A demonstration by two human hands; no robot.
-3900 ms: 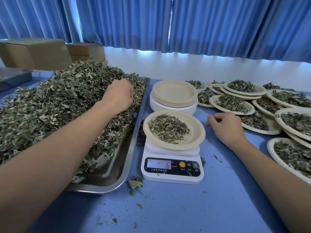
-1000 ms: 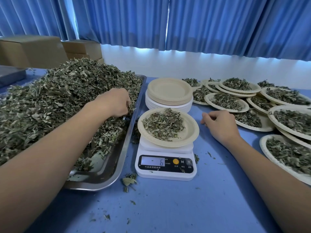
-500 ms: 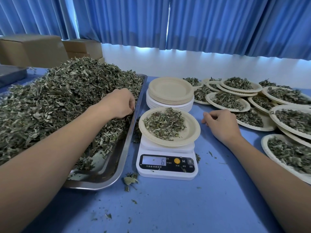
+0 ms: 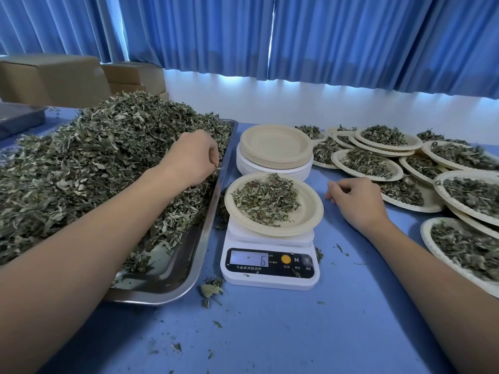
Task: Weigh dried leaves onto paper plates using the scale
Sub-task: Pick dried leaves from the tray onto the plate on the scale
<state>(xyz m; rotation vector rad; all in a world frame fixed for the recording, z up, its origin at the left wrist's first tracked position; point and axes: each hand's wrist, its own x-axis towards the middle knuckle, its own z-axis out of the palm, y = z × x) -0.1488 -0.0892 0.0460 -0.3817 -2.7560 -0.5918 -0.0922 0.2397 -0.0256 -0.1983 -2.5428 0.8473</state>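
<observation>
A white digital scale (image 4: 270, 268) stands at the table's middle, its display reading 6. On it sits a paper plate (image 4: 305, 214) with a small heap of dried leaves (image 4: 266, 199). Left of it, a metal tray (image 4: 186, 252) holds a big pile of dried leaves (image 4: 89, 163). My left hand (image 4: 193, 157) hovers over the tray's right rim, fingers curled, pinching a few leaves. My right hand (image 4: 353, 202) rests on the table just right of the scale, fingers loosely curled, holding nothing.
A stack of empty paper plates (image 4: 275, 149) stands behind the scale. Several filled plates (image 4: 367, 163) overlap across the right side. Cardboard boxes (image 4: 54, 79) sit at the back left. Leaf crumbs (image 4: 212, 290) lie on the blue table beside the tray's corner.
My left hand has lifted slightly from the pile with a pinch of leaves and edged toward the tray's rim. The right hand and the scale's reading stay the same.
</observation>
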